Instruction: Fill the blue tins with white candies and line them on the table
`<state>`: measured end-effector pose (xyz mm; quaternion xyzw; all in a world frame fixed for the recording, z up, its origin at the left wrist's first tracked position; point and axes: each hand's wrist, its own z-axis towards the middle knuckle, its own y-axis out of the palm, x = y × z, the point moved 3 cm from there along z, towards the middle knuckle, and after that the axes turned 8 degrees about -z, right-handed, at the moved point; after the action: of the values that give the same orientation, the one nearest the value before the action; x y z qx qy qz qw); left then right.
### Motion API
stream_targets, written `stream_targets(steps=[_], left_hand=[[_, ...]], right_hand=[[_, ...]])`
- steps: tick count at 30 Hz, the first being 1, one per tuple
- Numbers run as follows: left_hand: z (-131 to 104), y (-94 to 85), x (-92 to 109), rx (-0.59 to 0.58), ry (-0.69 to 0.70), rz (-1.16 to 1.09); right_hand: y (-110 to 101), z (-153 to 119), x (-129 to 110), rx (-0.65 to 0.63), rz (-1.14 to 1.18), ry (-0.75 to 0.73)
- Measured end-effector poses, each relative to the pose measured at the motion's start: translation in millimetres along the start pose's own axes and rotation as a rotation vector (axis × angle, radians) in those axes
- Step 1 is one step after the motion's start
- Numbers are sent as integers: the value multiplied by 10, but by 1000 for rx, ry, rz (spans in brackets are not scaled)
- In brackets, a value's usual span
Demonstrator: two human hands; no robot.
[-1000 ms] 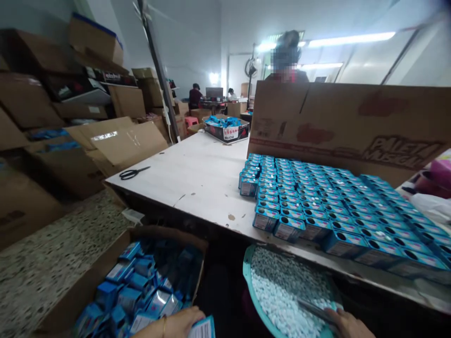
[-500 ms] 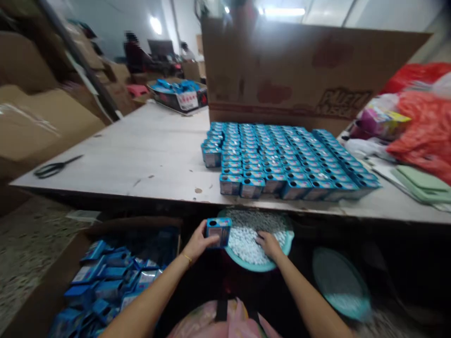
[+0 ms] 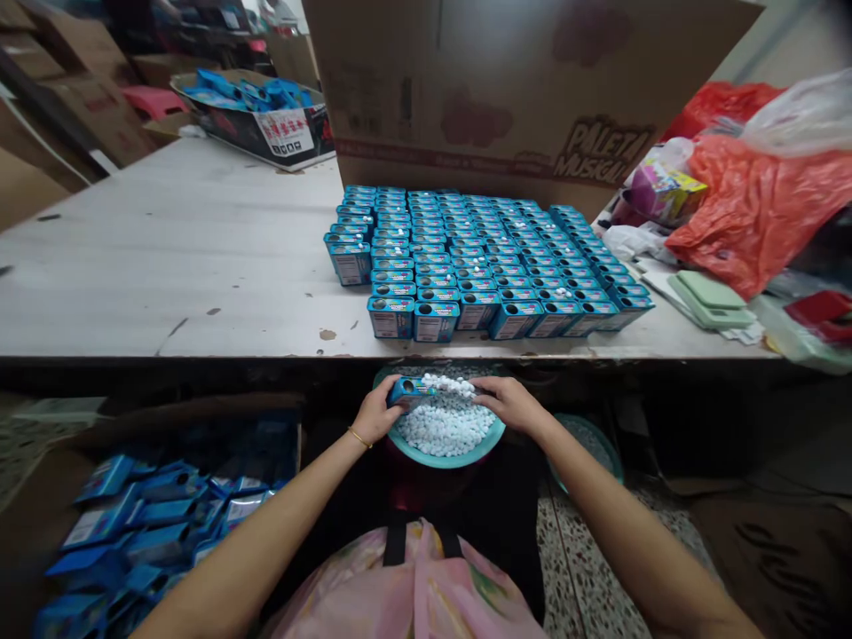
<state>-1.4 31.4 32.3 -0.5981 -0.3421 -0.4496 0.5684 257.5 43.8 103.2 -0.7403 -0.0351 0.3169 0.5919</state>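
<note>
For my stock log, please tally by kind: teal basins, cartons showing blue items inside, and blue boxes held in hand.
Teal basins: 2
Cartons showing blue items inside: 2
Blue box in the left hand: 1
Total: 5

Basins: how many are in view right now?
2. The first basin, holding white pellets, is under the left hand and right hand; the second basin is farther right, partly behind the right arm. More may be hidden.

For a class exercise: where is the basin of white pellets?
In the head view, the basin sits near the centre, just below the table edge, between the left hand and the right hand.
</note>
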Motion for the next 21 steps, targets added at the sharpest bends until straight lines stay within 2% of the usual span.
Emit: stream_targets(steps=[5,9,13,15,17,19,21], left_hand=[[47,204,38,-27,37,68],[60,247,68,-32,47,82],[69,242,69,-8,36,59],[71,229,46,6,22,22],[70,203,7,18,7,-33],[65,168,-47,32,-10,-105],[56,134,-121,58,-41,-198]], right_hand=[[-232,116,-327,-96,-365,23],[-327,183,-585,-135,-561,-6],[-441,167,-755,-117,-637,-32],[-496,102,-713,-78,-644,-32],[-495,9,-540,-61,-648,1],[-387,-78,-267,-85,-647,68],[-149,-120,19,-141,-616,167]])
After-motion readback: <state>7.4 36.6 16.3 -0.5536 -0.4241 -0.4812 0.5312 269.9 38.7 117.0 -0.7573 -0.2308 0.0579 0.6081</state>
